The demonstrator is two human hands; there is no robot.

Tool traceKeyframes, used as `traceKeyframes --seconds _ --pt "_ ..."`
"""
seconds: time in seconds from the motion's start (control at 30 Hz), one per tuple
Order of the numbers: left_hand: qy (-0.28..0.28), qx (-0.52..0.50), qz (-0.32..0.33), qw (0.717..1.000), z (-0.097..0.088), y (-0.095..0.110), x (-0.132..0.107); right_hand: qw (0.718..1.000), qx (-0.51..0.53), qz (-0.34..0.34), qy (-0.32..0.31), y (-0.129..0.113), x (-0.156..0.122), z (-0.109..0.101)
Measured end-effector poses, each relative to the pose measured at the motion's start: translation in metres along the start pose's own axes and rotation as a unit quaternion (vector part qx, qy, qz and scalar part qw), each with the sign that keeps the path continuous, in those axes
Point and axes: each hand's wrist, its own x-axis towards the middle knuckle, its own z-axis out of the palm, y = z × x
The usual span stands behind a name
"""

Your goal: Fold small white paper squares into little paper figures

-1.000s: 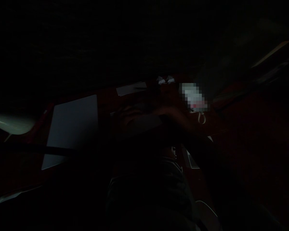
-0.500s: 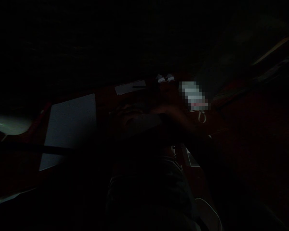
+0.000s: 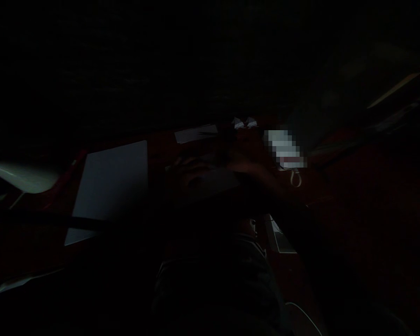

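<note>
Very little light falls on the scene. My left hand (image 3: 192,169) shows dimly at the centre, its fingers stretched out over a dim pale sheet of paper (image 3: 219,181). To its right, my right hand (image 3: 243,164) reaches in towards the same sheet. Darkness hides its fingers, so I cannot tell whether they grip the paper. Just beyond the hands lies a small white paper (image 3: 192,135) with a dark thin stick-like thing (image 3: 207,134) across it.
A large pale sheet (image 3: 115,179) lies on the reddish table (image 3: 303,275) at left. Two small folded-looking white pieces (image 3: 245,123) lie at the back. At right are a blurred-out pale item (image 3: 285,147) and a white loop (image 3: 296,178). A white rounded object (image 3: 30,177) is far left.
The whole view has shifted, so things sit slightly lower and further right. Both hands stay over the sheet with little visible change.
</note>
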Motion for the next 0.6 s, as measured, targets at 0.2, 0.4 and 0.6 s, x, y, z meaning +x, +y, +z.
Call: traceKeyframes --seconds 0.2,0.4,0.6 --pt "0.025 0.078 -0.022 0.996 0.007 0.0 0.0 0.996 0.034 -0.047 0.071 0.024 0.014 0.008" --pt "0.024 0.051 -0.013 0.998 0.008 -0.004 0.003 0.998 -0.023 -0.053 0.037 0.012 0.009 0.006" --pt "0.064 0.037 -0.076 0.994 0.007 -0.008 0.002 0.995 -0.1 -0.004 -0.014 0.002 0.004 0.001"
